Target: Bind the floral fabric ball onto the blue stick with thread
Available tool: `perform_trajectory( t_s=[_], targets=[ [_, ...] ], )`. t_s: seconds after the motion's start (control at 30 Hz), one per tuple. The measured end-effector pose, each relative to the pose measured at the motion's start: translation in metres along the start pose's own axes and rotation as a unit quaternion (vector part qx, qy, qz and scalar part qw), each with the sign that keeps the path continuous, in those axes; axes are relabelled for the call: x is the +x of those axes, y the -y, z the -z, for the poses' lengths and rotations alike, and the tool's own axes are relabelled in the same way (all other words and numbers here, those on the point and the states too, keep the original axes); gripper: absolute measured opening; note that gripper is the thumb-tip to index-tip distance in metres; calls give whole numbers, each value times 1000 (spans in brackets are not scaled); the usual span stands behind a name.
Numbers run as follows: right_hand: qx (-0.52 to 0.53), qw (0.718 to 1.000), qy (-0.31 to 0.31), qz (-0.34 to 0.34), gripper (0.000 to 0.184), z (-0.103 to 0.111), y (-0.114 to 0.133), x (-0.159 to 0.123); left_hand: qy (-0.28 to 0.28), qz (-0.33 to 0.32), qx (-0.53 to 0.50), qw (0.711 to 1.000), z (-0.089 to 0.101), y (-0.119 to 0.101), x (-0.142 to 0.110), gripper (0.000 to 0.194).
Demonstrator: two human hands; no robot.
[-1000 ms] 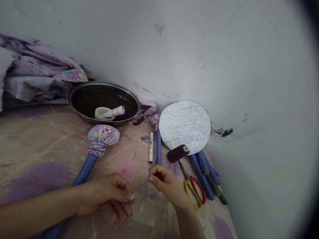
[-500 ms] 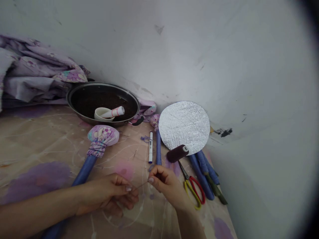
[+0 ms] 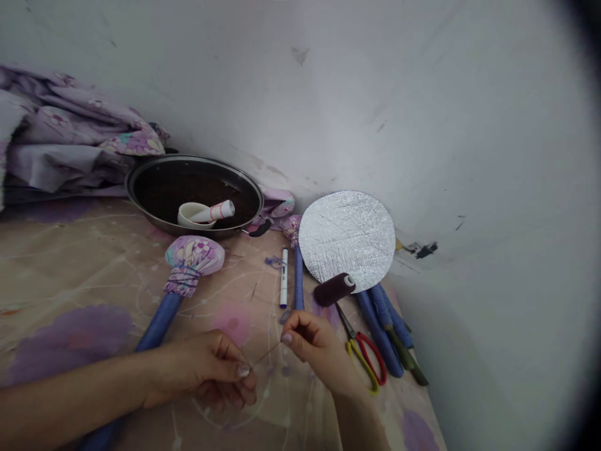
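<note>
A thin dark thread [image 3: 267, 355] runs taut across the short gap between my hands, above the cloth. My left hand [image 3: 204, 371] pinches one end between thumb and forefinger, its other fingers loosely curled. The other end is pinched in the fingertips of my right hand [image 3: 320, 352]. Under my left forearm lies a blue-wrapped stick [image 3: 162, 319] with a padded floral head [image 3: 195, 255] bound by cord. Beyond my right hand a spool of dark maroon thread [image 3: 332, 290] lies on its side, near scissors [image 3: 364, 354] with one red and one yellow handle.
A wide black pan [image 3: 195, 164] at the back holds a small white cup [image 3: 186, 216] with a rolled paper in it. A marker [image 3: 284, 279], a silver foil disc [image 3: 347, 238] and several blue-wrapped sticks [image 3: 382, 332] lie ahead. Bunched floral fabric [image 3: 70, 138] rests against the wall.
The fingers of my left hand have closed more tightly on the thread, and the hand has shifted slightly down. The thread slopes more steeply. My right hand has barely moved.
</note>
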State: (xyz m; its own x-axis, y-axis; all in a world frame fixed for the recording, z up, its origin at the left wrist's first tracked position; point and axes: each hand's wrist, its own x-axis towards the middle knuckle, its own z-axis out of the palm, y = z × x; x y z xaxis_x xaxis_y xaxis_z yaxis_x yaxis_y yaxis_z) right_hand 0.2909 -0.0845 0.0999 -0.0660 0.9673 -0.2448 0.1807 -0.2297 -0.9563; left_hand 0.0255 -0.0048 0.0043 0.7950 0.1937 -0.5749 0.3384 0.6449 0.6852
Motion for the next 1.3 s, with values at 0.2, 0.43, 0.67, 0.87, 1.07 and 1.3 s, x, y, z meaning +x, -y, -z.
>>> perform_trajectory(
  t_s=[0.2, 0.43, 0.67, 0.87, 1.07, 1.3],
  targets=[
    [0, 1000, -4, -8, 74, 1, 2, -2, 40, -22, 19, 999, 2, 3, 6, 66],
    [3, 1000, -6, -5, 73, 0, 5, -4, 43, -17, 29, 999, 6, 3, 9, 55],
    [4, 1000, -10, -8, 74, 1, 10, -5, 47, -20, 24, 998, 10, -4, 8, 63],
    [1, 1000, -10, 0, 78, -2, 16, -8, -57, -107, 210, 970, 13, -19, -6, 46],
    [-4, 1000, -20, 3, 81, -7, 17, -12, -170, -198, 313, 913, 3, -33, -17, 48],
    [17, 1000, -12, -5, 78, -17, 21, -12, -72, -219, 244, 942, -14, -31, -23, 45]
  ],
)
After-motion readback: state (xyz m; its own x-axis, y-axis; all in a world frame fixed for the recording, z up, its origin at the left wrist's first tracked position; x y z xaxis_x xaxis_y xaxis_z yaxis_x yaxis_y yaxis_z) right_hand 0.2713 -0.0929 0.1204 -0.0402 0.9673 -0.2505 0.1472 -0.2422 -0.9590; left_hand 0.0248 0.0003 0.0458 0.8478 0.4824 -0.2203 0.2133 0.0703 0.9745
